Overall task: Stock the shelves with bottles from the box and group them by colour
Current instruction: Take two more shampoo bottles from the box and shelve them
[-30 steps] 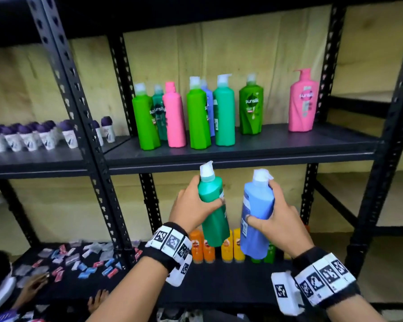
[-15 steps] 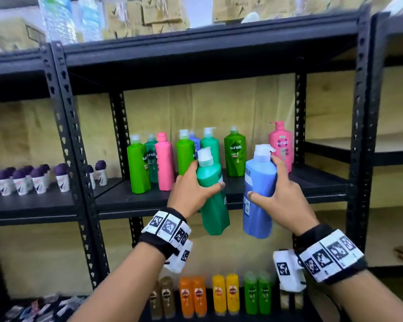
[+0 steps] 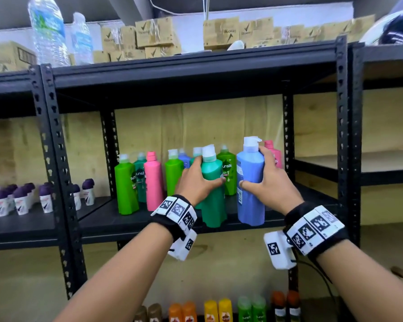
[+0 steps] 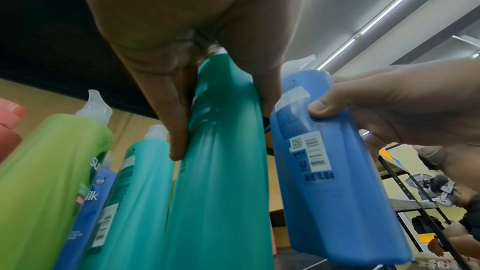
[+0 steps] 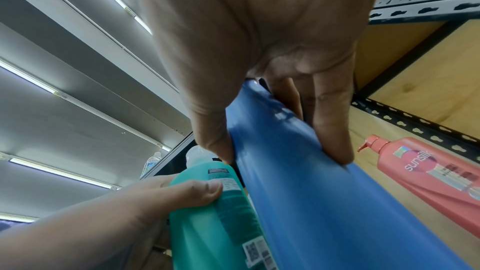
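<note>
My left hand [image 3: 197, 180] grips a teal bottle [image 3: 212, 189] with a white cap, held at the front edge of the middle shelf [image 3: 126, 223]. Beside it, my right hand [image 3: 264, 182] grips a blue bottle [image 3: 250, 182] with a white pump top. The two bottles are side by side, almost touching. In the left wrist view my fingers [image 4: 176, 130] wrap the teal bottle [image 4: 221, 171], with the blue bottle [image 4: 332, 171] to its right. In the right wrist view my thumb and fingers [image 5: 335, 130] clasp the blue bottle [image 5: 311, 192].
Behind stand light green bottles [image 3: 125, 184], a pink bottle [image 3: 153, 182], dark green ones [image 3: 229, 173], another blue bottle [image 3: 184, 159] and a pink pump bottle [image 3: 275, 156]. Purple-capped roll-ons [image 3: 21, 198] fill the left bay. Small orange, yellow and green bottles [image 3: 219, 310] line the lower shelf. Black uprights [image 3: 341, 135] frame the bay.
Both hands have risen with their bottles from below the middle shelf up to its front edge, and the view has tilted upward.
</note>
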